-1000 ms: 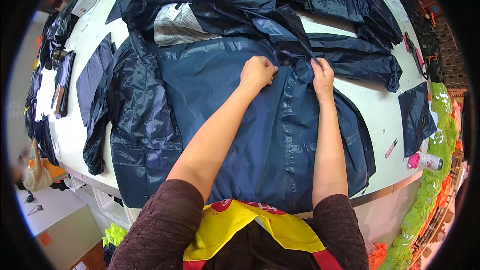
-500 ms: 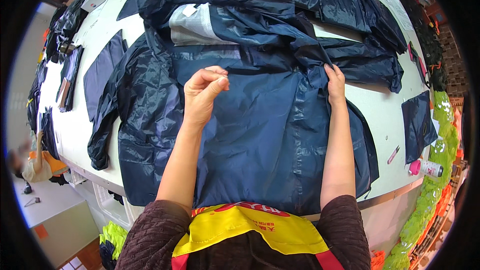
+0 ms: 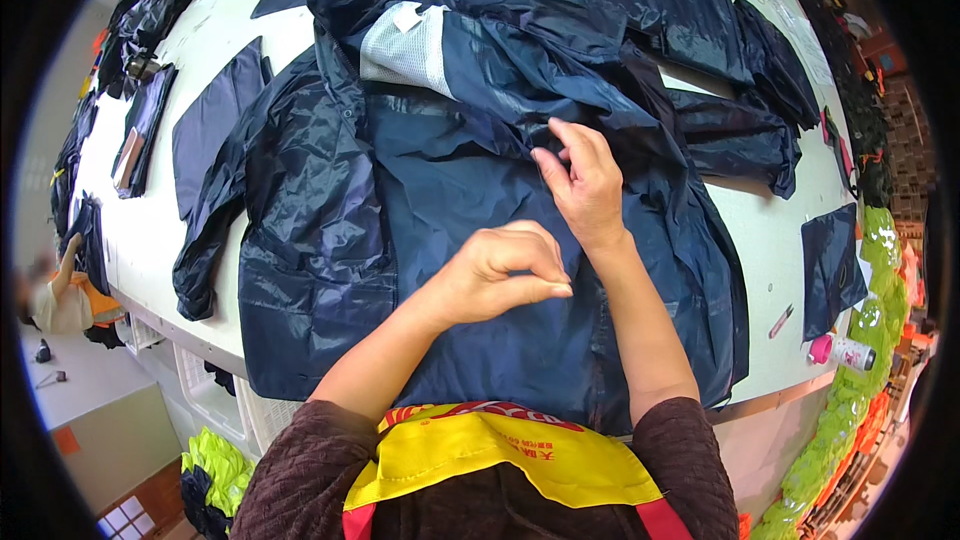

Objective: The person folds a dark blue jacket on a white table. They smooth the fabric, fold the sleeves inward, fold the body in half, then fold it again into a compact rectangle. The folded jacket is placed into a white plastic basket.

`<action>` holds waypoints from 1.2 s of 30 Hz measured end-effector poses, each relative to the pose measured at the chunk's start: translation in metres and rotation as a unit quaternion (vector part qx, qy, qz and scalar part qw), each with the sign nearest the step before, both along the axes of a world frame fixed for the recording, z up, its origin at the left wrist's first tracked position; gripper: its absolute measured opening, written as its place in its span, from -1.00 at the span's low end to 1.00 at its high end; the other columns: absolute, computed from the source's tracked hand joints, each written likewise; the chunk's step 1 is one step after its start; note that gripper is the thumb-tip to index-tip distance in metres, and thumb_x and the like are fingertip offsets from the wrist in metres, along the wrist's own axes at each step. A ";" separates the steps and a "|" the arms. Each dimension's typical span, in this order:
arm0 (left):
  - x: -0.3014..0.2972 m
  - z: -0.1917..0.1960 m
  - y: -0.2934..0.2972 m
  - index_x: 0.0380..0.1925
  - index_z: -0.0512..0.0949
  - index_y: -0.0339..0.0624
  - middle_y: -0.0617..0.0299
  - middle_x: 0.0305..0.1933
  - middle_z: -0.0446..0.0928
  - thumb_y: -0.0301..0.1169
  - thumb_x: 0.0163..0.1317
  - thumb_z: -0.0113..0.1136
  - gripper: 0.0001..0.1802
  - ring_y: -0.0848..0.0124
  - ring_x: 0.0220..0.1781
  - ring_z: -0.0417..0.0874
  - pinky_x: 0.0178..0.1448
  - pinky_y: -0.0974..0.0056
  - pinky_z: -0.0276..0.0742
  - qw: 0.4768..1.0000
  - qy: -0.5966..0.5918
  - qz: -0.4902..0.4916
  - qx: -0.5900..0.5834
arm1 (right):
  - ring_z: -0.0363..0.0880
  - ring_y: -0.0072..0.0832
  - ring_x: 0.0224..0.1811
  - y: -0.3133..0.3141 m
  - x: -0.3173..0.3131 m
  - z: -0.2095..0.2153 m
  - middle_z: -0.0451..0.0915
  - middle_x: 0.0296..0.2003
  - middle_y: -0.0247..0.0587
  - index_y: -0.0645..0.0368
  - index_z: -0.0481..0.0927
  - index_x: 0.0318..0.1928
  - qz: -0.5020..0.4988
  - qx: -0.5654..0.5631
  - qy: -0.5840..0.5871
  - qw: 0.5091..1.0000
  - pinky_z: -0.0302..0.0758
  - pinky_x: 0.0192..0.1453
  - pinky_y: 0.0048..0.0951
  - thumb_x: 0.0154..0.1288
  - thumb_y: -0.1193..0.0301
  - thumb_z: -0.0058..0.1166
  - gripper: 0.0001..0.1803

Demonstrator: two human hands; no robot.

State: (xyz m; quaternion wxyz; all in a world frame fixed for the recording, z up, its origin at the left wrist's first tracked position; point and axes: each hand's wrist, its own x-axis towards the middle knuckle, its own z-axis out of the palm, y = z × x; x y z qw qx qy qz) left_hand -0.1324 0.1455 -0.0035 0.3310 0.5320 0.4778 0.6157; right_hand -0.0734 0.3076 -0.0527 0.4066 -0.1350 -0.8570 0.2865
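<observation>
Navy jacket (image 3: 460, 175) is being borne by white table (image 3: 780, 240), centre frame; light, limp, slippery handling being judged; front edge (image 3: 379, 190) being preferred for grasping; left hand's (image 3: 500, 270) fingertips being pressed together, contents untellable; right hand (image 3: 590, 190) being held spread.

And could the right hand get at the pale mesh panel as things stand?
Likely yes: the mesh panel lies exposed, above and left of the right hand, with only dark jacket folds between; the left hand is lower down, out of the path.
</observation>
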 end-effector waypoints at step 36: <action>-0.037 -0.035 0.034 -0.17 0.55 -0.24 0.22 -0.31 0.57 -0.10 0.26 0.15 -0.60 0.48 -0.28 0.60 -0.24 0.38 0.54 0.893 -0.250 0.262 -0.267 | 0.41 -0.73 -0.63 -0.020 -0.005 -0.001 0.59 -0.53 -0.31 0.25 0.52 -0.31 0.095 -0.516 0.005 0.851 0.34 -0.56 -0.67 0.24 0.50 0.07 -0.93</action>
